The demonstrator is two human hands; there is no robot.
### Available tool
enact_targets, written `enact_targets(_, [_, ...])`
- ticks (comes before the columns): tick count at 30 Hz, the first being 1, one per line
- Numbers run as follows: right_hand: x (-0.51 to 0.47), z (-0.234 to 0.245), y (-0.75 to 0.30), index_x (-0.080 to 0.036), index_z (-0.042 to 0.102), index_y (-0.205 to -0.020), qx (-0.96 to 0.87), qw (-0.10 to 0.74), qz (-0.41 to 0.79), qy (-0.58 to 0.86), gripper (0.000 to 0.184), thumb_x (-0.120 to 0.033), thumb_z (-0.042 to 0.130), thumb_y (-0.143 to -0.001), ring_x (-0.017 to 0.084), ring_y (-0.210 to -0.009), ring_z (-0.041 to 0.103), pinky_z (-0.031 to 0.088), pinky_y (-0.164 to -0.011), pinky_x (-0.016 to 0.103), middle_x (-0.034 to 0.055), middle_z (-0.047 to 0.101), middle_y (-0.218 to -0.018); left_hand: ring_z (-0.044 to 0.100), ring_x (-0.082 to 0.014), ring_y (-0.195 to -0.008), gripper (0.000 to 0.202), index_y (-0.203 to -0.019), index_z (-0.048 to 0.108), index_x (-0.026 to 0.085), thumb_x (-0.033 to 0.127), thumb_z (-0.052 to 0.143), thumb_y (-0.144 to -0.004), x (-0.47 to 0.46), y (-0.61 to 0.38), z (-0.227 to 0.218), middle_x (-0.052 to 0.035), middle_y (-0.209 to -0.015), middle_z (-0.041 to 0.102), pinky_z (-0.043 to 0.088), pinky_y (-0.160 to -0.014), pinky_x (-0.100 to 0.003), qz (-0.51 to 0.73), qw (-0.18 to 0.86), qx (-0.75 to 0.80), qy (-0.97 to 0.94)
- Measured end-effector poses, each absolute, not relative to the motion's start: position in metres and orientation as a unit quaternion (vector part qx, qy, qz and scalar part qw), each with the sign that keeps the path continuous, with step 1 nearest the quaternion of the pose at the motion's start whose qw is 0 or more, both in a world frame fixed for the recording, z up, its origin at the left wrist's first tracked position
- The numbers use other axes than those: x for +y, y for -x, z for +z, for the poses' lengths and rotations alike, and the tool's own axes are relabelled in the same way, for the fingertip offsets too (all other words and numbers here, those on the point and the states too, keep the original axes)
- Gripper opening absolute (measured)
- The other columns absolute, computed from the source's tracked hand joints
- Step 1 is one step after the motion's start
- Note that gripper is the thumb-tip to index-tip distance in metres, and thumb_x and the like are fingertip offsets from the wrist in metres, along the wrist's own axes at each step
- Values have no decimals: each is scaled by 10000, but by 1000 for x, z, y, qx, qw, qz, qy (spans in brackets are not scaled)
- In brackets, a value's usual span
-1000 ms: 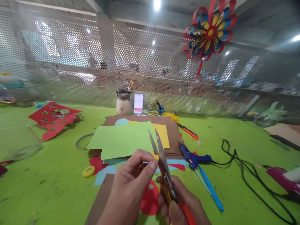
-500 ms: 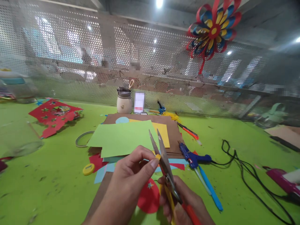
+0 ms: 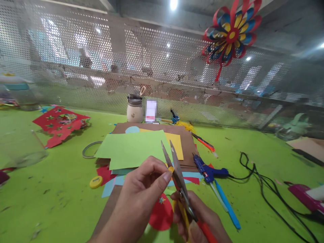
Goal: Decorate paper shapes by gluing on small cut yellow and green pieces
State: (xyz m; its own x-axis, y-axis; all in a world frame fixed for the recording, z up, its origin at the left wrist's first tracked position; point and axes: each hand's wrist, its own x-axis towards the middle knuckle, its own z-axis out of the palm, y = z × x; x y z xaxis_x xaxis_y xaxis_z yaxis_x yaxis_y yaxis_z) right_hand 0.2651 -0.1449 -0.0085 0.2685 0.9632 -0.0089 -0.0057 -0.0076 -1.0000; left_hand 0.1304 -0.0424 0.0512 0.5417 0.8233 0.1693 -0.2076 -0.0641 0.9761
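Between thumb and forefinger, my left hand [image 3: 145,189] pinches a small yellow paper piece [image 3: 171,169] right beside the scissor blades. My right hand [image 3: 199,216] grips the scissors [image 3: 181,182], red-handled with metal blades slightly apart and pointing away from me. A yellow strip [image 3: 184,217] also runs through the right hand's fingers; whether it joins the pinched piece I cannot tell. Below the hands lies a red paper circle [image 3: 160,212] with a small silvery star, partly hidden by my left wrist. Beyond the blades a green paper sheet [image 3: 136,146] rests on brown card [image 3: 188,145].
At right lie a blue glue gun [image 3: 209,170], its black cord [image 3: 258,175], a light-blue pen-like stick [image 3: 227,204] and an orange cutter [image 3: 205,141]. Left are a yellow round lid [image 3: 96,182], a tape ring [image 3: 88,150] and red cut paper [image 3: 60,123]. A bottle [image 3: 134,109] stands behind.
Both hands and the scissors hold almost the same pose. The view has shifted very slightly; nothing was taken up or let go.
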Motion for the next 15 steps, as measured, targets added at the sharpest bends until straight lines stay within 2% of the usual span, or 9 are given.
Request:
enact_targets(7, [-141, -20, -265, -220, 734, -904, -411, 567, 425, 574, 527, -715, 586, -797, 147, -494, 493, 407, -414, 242, 19, 558, -616, 527, -143, -737, 164, -678, 656, 196, 260, 700, -823, -42, -133, 56, 12, -747, 566, 429, -697, -231, 413, 639, 248, -599])
enact_targets(11, [-140, -21, -266, -207, 723, -898, -411, 564, 426, 576, 540, -721, 612, -773, 134, -486, 477, 412, -427, 232, 0, 535, -588, 518, -143, -751, 154, -690, 654, 200, 259, 692, -827, -42, -132, 53, 13, -764, 564, 420, -702, -237, 414, 635, 249, -603])
enact_targets(15, [-141, -19, -267, -190, 713, -931, -406, 548, 447, 578, 546, -706, 603, -791, 140, -521, 513, 426, -455, 226, 17, 587, -627, 512, -147, -752, 155, -702, 646, 200, 266, 675, -840, -41, -130, 52, 14, -768, 558, 414, -701, -252, 404, 634, 248, -611])
